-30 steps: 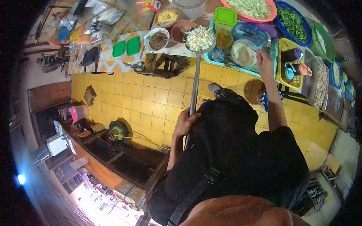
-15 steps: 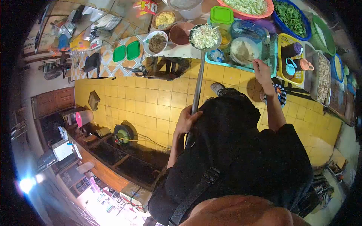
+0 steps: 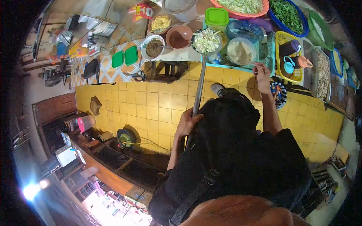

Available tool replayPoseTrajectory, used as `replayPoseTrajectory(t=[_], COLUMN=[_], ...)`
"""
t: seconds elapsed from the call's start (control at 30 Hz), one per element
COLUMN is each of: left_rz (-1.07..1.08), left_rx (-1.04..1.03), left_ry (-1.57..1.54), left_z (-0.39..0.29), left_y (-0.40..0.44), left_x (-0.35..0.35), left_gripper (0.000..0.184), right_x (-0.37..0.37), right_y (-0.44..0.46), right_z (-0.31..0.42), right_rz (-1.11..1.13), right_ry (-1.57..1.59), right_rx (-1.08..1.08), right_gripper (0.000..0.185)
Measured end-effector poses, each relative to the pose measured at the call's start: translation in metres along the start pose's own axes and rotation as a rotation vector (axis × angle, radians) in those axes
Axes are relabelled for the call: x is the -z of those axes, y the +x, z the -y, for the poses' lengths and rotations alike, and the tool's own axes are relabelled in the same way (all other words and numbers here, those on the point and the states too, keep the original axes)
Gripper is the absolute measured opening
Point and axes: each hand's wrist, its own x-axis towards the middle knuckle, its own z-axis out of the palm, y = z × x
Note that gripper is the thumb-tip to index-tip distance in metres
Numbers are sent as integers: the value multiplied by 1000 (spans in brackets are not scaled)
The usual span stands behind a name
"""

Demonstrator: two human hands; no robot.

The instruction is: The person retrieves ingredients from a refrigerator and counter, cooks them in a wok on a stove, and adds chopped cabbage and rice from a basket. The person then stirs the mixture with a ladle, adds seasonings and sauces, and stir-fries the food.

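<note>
My left hand point(image 3: 187, 123) is wrapped round the long metal handle of a ladle point(image 3: 200, 84). Its round bowl rests level at the table's front edge, heaped with chopped cabbage point(image 3: 206, 40) and other bits. To the right, my right hand point(image 3: 262, 73) has its fingers pinched together by the front rim of a teal tray point(image 3: 272, 56). Whatever those fingers hold is too small to make out. Just beyond them in the tray stands a round tub of pale beige powder point(image 3: 241, 52).
Bowls of brown paste point(image 3: 154, 47), reddish-brown contents point(image 3: 179, 37) and yellow food point(image 3: 160, 23) stand left of the ladle. A yellow basket point(image 3: 289, 56) with scoops is at right. Behind are basins of shredded cabbage point(image 3: 245, 4) and green leaves point(image 3: 287, 17). Scissors point(image 3: 138, 75) lie at the table edge.
My right hand has moved slightly down, away from the tub of powder, and its fingers have turned. The ladle stays almost where it was in my left hand; the view has shifted a little.
</note>
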Motion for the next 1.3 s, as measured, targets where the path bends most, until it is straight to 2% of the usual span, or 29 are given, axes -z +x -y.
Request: replayPoseTrajectory(t=[0.33, 0.43, 0.5, 0.6, 0.67, 0.73, 0.77, 0.83, 0.87, 0.93, 0.97, 1.1, 1.17, 1.3], left_rz=[14, 3, -25, -32, -14, 9, -3, -8, 4, 13, 1, 13, 8, 11], left_rx=[-37, -48, 30, -35, -19, -7, -10, -14, 9, 32, 15, 15, 7, 14], left_ry=[-19, -46, 156, 76, 35, 2, 31, 63, 69, 76, 34, -5, -4, 22], left_z=[-1, 4, -8, -18, -21, -21, -21, -23, -25, -23, -17, -5, -12, -4], left_y=[0, 3, 0, -7, -7, -7, -8, -8, -8, -8, -6, -1, -3, 2], left_x=[-3, -4, -2, -3, -3, -2, -2, -3, -1, -1, -2, -2, -2, -1], left_gripper=[34, 36, 36, 36, 35, 35, 35, 36, 36, 36, 37, 37, 37, 36], right_x=[9, 4, 6, -13, -25, -22, -20, -14, -11, -11, -11, 0, 5, 9], right_y=[6, 4, 7, 3, 3, 17, 24, 32, 30, 30, 25, 21, 16, 8], right_z=[9, 24, 31, 55, 62, 42, 31, 13, 5, -3, -1, -8, -4, 9], right_rz=[-2, -108, 6, 68, 9, -103, -107, -43, -47, 120, 172, 148, 144, 36], right_ry=[48, 85, 112, 170, 56, -502, -500, -927, -930, -952, -845, -620, -231, 11], right_rx=[-71, -128, -1, 44, 8, 426, 426, 553, 546, 613, 363, 205, 88, -29], right_gripper=[14, 14, 15, 16, 20, 24, 24, 24, 24, 22, 23, 23, 24, 21])
